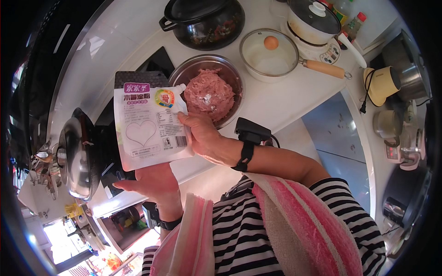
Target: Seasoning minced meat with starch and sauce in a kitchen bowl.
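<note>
A white plastic spouted pouch (148,124) with printed writing and a heart outline is held up at the counter's front. My right hand (203,132) grips its right edge, thumb on the printed face. The white spout at its top corner points toward a stainless steel bowl (238,107). Inside the bowl sits a mound of pink minced meat (212,95) with a little white powder on top. Below the pouch is my left hand (155,184), palm up and thumb spread; its fingers are hidden behind the pouch, so contact is unclear.
A black lidded pot (210,26) and a white saucepan with glass lid (269,57) stand behind the bowl. An electric cooker (312,26) is at back right. Left is a lidded wok (79,155) on the stove. Small appliances line the right counter (366,138).
</note>
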### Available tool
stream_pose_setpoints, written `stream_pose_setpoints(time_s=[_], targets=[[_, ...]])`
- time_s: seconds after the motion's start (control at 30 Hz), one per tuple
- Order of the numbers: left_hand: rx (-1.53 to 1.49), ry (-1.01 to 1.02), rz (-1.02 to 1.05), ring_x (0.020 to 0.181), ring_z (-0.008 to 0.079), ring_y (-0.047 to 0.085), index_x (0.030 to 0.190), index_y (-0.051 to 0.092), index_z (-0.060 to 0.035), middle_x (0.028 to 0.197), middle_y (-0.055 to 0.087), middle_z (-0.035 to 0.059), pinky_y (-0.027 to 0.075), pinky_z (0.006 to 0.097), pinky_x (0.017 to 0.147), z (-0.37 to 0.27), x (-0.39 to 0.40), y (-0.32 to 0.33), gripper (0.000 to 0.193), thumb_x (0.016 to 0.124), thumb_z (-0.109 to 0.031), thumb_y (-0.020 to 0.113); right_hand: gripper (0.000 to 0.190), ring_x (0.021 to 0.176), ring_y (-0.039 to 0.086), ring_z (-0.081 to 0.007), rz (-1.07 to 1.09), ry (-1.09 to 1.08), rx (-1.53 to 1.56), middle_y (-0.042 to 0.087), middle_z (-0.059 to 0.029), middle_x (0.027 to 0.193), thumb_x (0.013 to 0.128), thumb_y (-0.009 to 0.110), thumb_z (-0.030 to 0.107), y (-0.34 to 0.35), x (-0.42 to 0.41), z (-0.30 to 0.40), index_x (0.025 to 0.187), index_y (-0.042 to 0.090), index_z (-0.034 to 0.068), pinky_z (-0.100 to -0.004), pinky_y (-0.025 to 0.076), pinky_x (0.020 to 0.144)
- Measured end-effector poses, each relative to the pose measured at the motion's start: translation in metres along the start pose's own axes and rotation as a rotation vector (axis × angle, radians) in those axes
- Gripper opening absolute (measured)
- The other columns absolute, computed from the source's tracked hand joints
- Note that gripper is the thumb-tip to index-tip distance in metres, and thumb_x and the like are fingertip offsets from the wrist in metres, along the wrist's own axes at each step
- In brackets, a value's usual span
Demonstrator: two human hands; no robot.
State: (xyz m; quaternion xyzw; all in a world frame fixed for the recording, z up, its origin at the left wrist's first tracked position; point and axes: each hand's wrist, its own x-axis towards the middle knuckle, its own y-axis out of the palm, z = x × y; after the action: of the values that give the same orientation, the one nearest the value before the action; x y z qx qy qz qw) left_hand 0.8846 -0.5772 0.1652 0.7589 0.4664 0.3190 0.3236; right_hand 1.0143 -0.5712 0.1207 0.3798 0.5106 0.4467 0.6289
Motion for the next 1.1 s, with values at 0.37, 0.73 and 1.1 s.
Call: stream_pose_setpoints(time_s=[0.37, 0.73, 1.1], targets=[[0.850, 0.200, -0.192, 0.091, 0.0197, 0.059, 0.112, 0.051, 0.0123, 0.108, 0.059, 0.0155, 0.046, 0.0327, 0.086, 0.022, 0.037, 0.031, 0.040, 0.072, 0.009, 0.058, 0.031, 0.100, 0.055, -0.0177, -0.004, -0.096, -0.101, 0.055, -0.0095, 0.108, 0.096, 0.037, 0.021, 0.007, 0.004, 0.005, 0.117, 0.044, 0.000, -0.0336, 0.047, 0.086], [0.832, 0.270, -0.229, 0.095, 0.0204, 0.059, 0.115, 0.051, 0.0096, 0.111, 0.058, 0.0163, 0.049, 0.0333, 0.085, 0.013, 0.027, 0.029, 0.035, 0.081, 0.004, 0.060, 0.044, 0.094, 0.055, -0.0131, 0.243, -0.055, -0.142, 0.056, -0.0074, 0.108, 0.094, 0.042, 0.036, 0.000, -0.004, -0.012, 0.120, 0.044, 0.001, -0.0286, 0.047, 0.080], [0.831, 0.254, -0.140, 0.096, 0.0210, 0.058, 0.117, 0.048, 0.0091, 0.112, 0.057, 0.0168, 0.049, 0.0336, 0.085, 0.011, 0.018, 0.027, 0.038, 0.080, 0.007, 0.057, 0.037, 0.088, 0.057, -0.0102, 0.101, -0.129, -0.102, 0.058, -0.0058, 0.103, 0.095, 0.043, 0.033, 0.008, -0.017, -0.021, 0.117, 0.045, 0.003, -0.0257, 0.050, 0.071]])
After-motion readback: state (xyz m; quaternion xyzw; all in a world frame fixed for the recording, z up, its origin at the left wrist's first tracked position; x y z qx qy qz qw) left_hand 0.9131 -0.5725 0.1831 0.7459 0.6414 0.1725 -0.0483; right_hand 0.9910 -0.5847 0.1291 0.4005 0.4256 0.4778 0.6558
